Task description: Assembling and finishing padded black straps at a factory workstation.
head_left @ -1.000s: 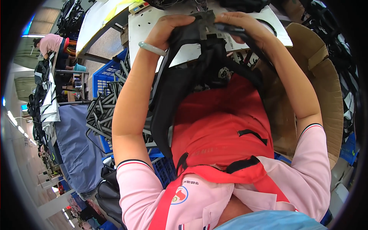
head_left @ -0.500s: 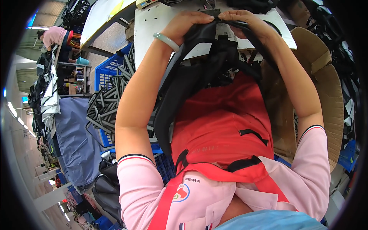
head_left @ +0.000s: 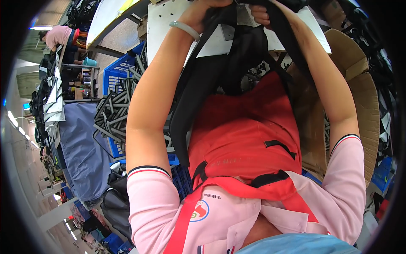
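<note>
Both my hands are raised at the upper edge, over the white sewing table (head_left: 165, 25). A long piece of black fabric (head_left: 198, 89) with strap-like ends hangs from them over the table's near edge towards my lap. My left hand (head_left: 198, 16), below a pale green bangle (head_left: 185, 28), is closed on the fabric; its fingertips are partly cut off or covered. The fingers of my right hand (head_left: 260, 15) curl around another part of the same piece, and a black band drapes over that wrist. Between the hands, a small metal plate (head_left: 227, 32) shows on the tabletop.
Left of my arm stands a blue crate (head_left: 115, 74) heaped with grey-black frames (head_left: 116, 112). An open cardboard box (head_left: 355, 97) stands close by on the right. My red apron (head_left: 245, 127) covers my lap. Another person (head_left: 59, 37) bends over at the far left.
My hands have moved farther up and away, carrying the black fabric with them. They have spread slightly apart, and the fabric's hanging part is pulled straighter.
</note>
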Demonstrator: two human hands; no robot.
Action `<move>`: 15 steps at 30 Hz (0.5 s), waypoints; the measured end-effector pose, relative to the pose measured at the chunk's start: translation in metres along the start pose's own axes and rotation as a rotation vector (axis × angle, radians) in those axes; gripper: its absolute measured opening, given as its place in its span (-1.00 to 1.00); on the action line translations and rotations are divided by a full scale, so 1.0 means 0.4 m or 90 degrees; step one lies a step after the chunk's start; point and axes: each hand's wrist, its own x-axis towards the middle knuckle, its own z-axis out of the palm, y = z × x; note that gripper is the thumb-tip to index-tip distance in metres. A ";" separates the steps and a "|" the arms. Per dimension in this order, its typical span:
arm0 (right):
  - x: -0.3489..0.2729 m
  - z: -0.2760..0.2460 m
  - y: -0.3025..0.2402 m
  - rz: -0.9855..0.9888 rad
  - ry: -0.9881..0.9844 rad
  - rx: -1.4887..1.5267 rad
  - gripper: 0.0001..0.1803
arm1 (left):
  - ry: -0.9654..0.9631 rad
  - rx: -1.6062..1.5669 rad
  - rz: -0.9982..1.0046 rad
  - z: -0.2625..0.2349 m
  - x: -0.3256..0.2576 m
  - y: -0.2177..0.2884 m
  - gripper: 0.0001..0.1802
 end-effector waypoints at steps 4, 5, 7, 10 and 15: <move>-0.059 -0.129 -0.013 -0.092 -0.150 -0.186 -0.63 | 0.152 0.025 -0.151 0.045 0.004 -0.018 -0.80; -0.044 0.127 0.065 -0.074 0.137 -0.423 -0.62 | 0.228 0.091 -0.193 -0.011 -0.102 0.007 -0.78; -0.165 0.187 0.083 0.012 0.136 -0.534 -0.57 | 0.175 0.212 -0.228 0.055 -0.149 -0.031 -0.73; -0.241 0.207 0.132 -0.005 0.055 -0.683 -0.48 | 0.067 0.349 -0.245 0.146 -0.256 -0.144 -0.73; -0.230 0.355 0.111 0.055 -0.027 -0.667 -0.60 | -0.027 0.479 -0.269 0.257 -0.425 -0.388 -0.74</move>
